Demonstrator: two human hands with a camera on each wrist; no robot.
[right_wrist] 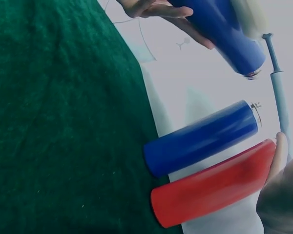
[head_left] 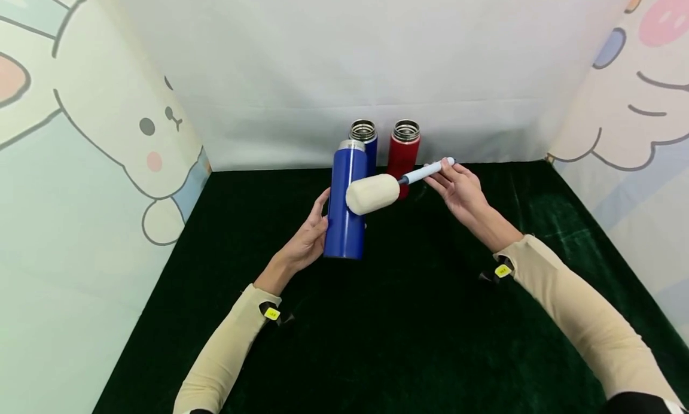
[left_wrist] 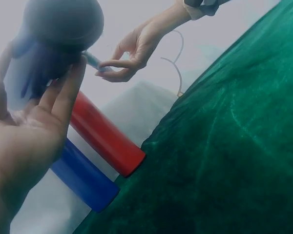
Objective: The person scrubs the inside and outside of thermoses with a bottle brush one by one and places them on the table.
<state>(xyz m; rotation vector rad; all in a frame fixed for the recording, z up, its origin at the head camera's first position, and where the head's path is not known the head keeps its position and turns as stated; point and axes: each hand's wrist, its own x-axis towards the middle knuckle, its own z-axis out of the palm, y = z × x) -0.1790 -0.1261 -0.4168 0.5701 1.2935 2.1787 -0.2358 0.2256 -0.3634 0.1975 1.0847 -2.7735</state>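
Observation:
My left hand [head_left: 308,237] grips a blue thermos bottle [head_left: 343,234] from its left side, with the bottle raised over the table and its bare steel neck upward. In my right hand [head_left: 464,194] is the light blue handle [head_left: 425,173] of a bottle brush, pinched near its end. The brush's cream sponge head [head_left: 373,194] lies across the bottle's outer side in the head view. From the right wrist view, the sponge [right_wrist: 250,18] is against the held bottle [right_wrist: 222,31]. The left wrist view shows that bottle's dark base [left_wrist: 63,24] above the palm.
Behind the held bottle, a second blue bottle [head_left: 371,152] and a red bottle [head_left: 404,154] stand uncapped side by side at the table's back edge. Dark green cloth [head_left: 420,318] covers the table. A white curtain [head_left: 377,55] hangs behind, with cartoon-printed panels [head_left: 107,127] at both sides.

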